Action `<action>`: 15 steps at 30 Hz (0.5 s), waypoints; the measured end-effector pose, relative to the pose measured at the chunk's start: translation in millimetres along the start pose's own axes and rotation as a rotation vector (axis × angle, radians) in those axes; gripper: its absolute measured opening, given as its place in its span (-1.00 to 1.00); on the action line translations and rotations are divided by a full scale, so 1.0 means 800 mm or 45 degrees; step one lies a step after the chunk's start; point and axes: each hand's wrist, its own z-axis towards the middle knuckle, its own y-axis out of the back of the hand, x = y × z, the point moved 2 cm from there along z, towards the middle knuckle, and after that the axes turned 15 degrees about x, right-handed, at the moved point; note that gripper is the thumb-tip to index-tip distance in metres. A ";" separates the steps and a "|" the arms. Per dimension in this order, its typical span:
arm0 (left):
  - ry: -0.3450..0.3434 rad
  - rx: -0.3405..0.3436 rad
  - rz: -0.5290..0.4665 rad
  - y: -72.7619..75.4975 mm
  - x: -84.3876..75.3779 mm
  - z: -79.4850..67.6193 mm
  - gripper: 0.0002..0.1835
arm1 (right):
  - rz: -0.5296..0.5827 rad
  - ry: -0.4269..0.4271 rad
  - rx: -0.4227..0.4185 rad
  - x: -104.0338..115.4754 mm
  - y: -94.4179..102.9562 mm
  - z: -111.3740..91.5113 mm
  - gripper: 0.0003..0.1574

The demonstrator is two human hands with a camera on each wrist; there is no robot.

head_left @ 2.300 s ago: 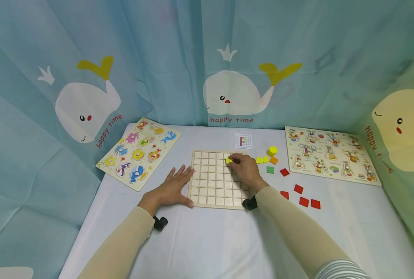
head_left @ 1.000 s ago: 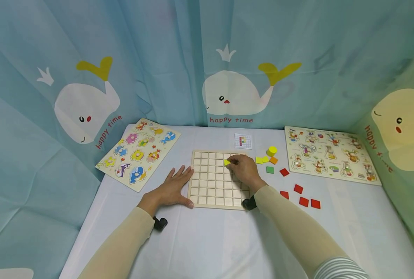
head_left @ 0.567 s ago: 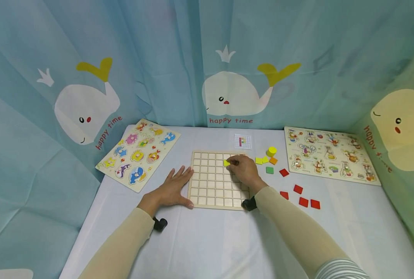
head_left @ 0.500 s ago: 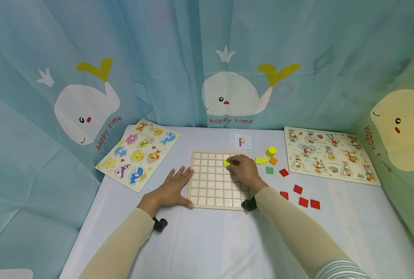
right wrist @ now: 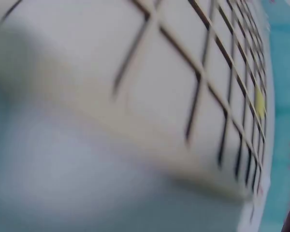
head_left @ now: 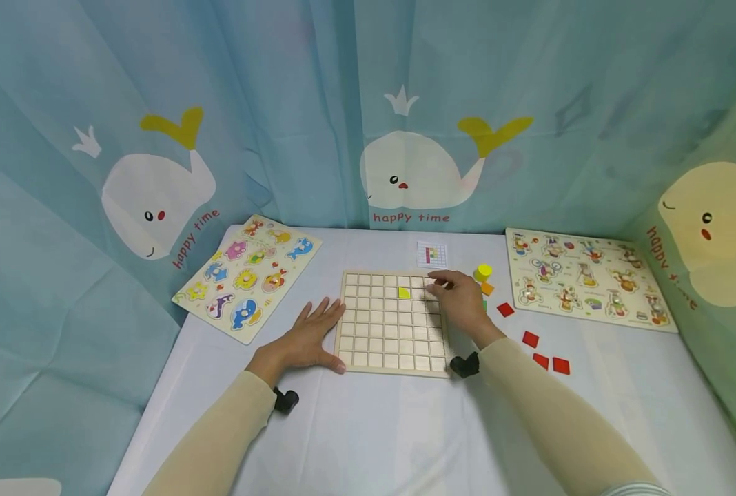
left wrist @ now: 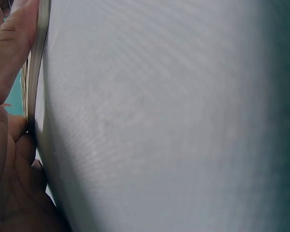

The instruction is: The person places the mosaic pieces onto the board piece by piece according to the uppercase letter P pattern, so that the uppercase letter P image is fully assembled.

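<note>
A wooden grid board (head_left: 383, 370) lies flat before me. My left hand (head_left: 306, 341) rests against its left side, fingers spread, the thumb (left wrist: 12, 48) along the board's edge (left wrist: 36, 63) in the left wrist view. One yellow tile (head_left: 404, 293) sits in a cell of the second row, right of the middle; it shows small in the right wrist view as a yellow patch (right wrist: 259, 102). Over the board's upper right edge, apart from that tile, is my right hand (head_left: 461, 303), thumb and forefinger slightly parted with nothing seen between them.
Right of the board are a yellow cylinder (head_left: 483, 273), an orange tile (head_left: 487, 289), a partly hidden green tile (head_left: 484, 305) and several red tiles (head_left: 530, 339). A pattern card (head_left: 432, 255) lies behind. Picture puzzles (head_left: 247, 279) flank both sides; curtains (head_left: 318, 138) enclose the table.
My right hand has let go of the yellow tile, leaving it in its cell, and has moved right to the board's edge, covering the loose yellow tiles. The left hand stays put.
</note>
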 end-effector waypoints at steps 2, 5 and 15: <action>-0.002 -0.002 -0.003 0.000 0.000 0.000 0.45 | -0.006 -0.013 -0.052 -0.009 0.017 -0.005 -0.59; -0.006 -0.010 -0.006 -0.001 0.000 -0.001 0.45 | -0.005 -0.041 -0.121 -0.026 0.044 -0.014 -0.57; -0.006 -0.022 -0.013 -0.002 0.000 0.001 0.45 | 0.036 -0.307 -0.151 -0.082 0.096 -0.033 -0.44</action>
